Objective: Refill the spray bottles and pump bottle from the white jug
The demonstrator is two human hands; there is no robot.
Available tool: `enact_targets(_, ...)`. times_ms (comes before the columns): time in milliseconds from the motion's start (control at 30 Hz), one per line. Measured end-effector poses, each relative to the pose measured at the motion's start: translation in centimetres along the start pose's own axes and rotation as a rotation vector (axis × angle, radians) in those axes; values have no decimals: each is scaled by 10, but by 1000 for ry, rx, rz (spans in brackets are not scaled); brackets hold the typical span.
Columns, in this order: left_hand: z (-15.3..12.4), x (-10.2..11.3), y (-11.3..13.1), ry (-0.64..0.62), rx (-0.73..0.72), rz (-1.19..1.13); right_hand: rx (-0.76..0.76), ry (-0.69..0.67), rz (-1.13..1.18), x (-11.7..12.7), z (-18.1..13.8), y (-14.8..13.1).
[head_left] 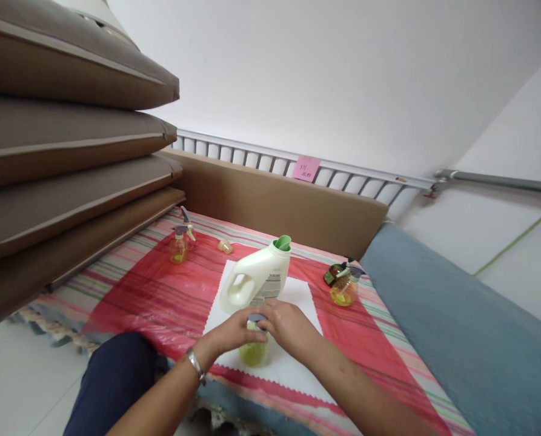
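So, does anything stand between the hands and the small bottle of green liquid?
Nothing visible. The left hand grips the small bottle and the right hand covers its top. The white jug stands just behind them on the white cloth, not between.

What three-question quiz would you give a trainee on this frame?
1. True or false: the white jug has a red spout.
2. The left hand and right hand are on: A the white jug; B the small bottle of green liquid; C a pink note.
3. Fill in: the small bottle stands on a ____ cloth.
Key: 1 false, the spout is green; 2 B; 3 white.
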State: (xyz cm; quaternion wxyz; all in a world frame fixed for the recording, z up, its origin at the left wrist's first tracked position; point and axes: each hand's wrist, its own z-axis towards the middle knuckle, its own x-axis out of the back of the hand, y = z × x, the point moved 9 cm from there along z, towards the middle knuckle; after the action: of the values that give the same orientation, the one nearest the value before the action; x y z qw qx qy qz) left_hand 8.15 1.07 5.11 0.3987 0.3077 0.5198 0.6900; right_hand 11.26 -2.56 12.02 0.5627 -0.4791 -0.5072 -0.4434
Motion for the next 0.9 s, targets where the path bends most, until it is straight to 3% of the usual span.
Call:
enact_targets(133,-3,8,-7,214,-25,0,-19,-14,-8,-2,0,-1)
enact_targets(333,3,-4,-8,-63,41,-15,-7,-15,-18,-5,-1,-2)
enact_targets(400,2,1,-5,-40,8,24,-5,-10,-15,-4,-1,-1)
enact_targets(567,-4,14,-13,180,21,68,-29,-12,-4,-3,-2,1)
enact_targets(900,0,13,-6,88,-28,110,-38,-19,-4,-5,-1,4)
